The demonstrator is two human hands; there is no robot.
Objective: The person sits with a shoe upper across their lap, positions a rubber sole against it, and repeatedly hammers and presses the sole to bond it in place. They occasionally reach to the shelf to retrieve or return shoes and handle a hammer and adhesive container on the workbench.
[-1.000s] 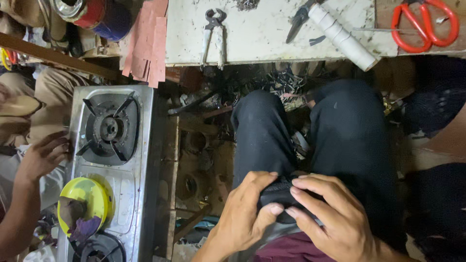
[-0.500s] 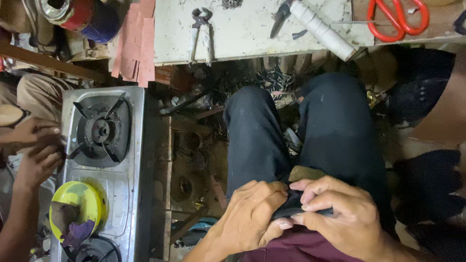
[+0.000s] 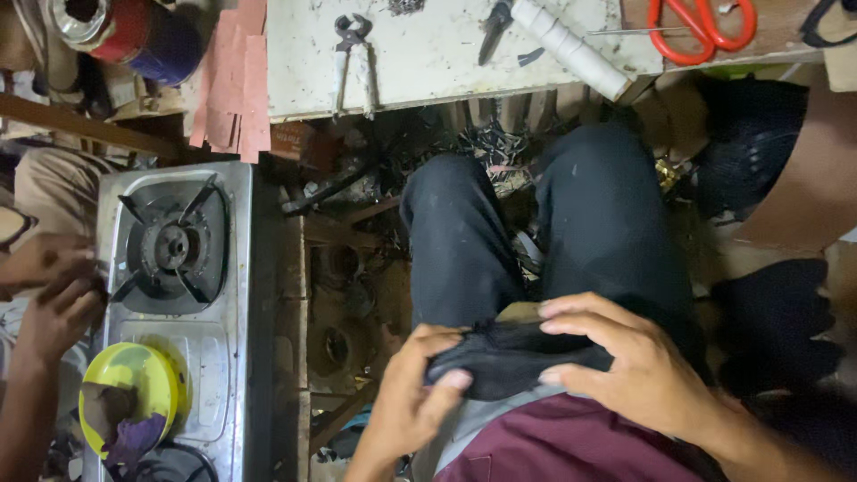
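the left hand and right hand both close their grip on a dark piece of fabric lying on the person's lap, the left thumb pressed on its near end, the right fingers spread over its top edge. beyond the fabric, two knees in dark trousers point up the frame. left of the fabric stands a steel gas stove with a yellow bowl on it; another person's hands touch its edge. farther off, past the knees, the white tabletop carries pincers, a white roll and red scissors.
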